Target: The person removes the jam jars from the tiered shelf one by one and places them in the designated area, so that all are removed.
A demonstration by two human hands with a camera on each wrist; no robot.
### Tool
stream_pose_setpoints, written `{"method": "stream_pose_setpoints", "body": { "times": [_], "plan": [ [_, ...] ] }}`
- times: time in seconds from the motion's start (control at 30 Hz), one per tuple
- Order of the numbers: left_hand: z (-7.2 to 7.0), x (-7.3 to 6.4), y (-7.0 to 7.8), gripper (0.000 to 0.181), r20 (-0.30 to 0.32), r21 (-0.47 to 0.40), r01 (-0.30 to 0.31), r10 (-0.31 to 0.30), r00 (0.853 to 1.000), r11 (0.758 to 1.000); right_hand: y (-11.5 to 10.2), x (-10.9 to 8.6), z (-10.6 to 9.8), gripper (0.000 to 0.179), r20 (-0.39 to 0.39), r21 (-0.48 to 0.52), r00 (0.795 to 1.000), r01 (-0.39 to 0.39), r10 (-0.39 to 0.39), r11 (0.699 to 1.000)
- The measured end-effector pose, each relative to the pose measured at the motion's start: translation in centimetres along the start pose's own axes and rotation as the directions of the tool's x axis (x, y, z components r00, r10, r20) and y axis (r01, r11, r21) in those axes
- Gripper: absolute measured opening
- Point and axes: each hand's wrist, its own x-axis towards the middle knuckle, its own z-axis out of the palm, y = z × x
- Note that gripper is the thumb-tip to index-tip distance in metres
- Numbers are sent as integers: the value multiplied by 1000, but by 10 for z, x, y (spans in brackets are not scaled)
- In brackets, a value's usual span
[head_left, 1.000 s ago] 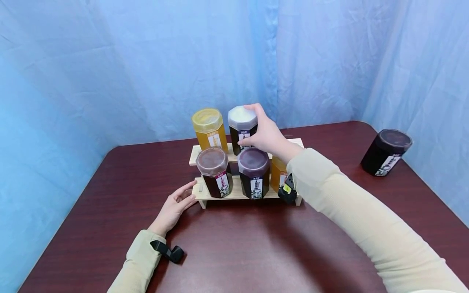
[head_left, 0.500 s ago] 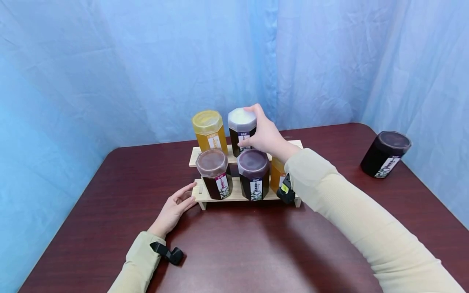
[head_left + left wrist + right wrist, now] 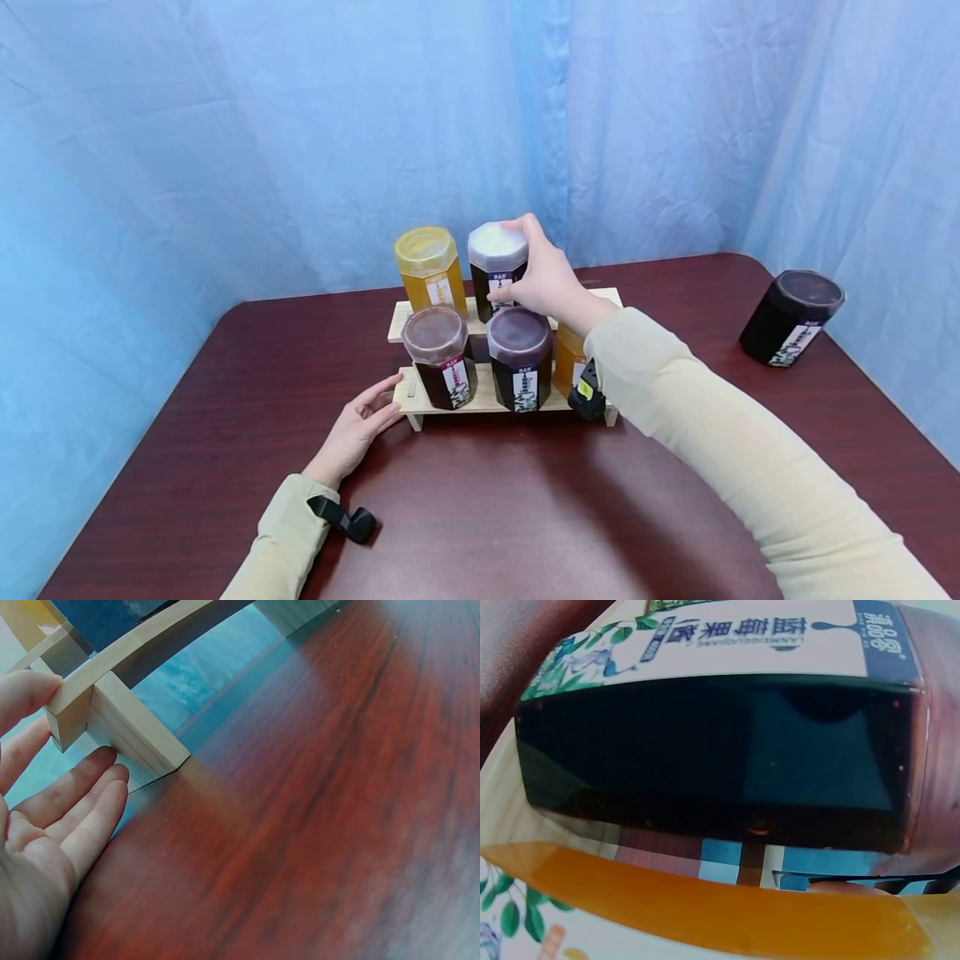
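In the head view a two-step wooden rack (image 3: 483, 390) holds octagonal jars. My right hand (image 3: 546, 279) grips a dark jar with a white lid (image 3: 495, 239) on the upper step, its thumb on the front and fingers behind. My left hand (image 3: 351, 433) pinches the left end of the lower step between thumb and forefinger; in the left wrist view its other fingers reach beside the rack's leg (image 3: 139, 731). A dark purple-lidded jar (image 3: 519, 333) stands in front of the gripped jar and fills the right wrist view, hiding most of the right hand.
A yellow jar (image 3: 424, 250) stands at the upper left, a reddish-brown jar (image 3: 435, 333) below it. An orange jar (image 3: 567, 358) at the lower right is partly behind the right wrist. Another dark jar (image 3: 787, 317) stands apart on the table (image 3: 465, 517), far right. Blue curtains (image 3: 337, 125) hang behind.
The head view has shifted very slightly. Both hands keep their places, the right on the white-lidded jar and the left at the rack's end.
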Motion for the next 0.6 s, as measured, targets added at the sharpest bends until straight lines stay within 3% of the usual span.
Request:
{"method": "stream_pose_setpoints", "body": {
  "times": [0.6],
  "plan": [
    [-2, -2, 1, 57, 1, 13, -3, 3, 1000, 1000, 0, -6, 2, 81, -82, -18, 995, 56, -58, 998]
  ]
}}
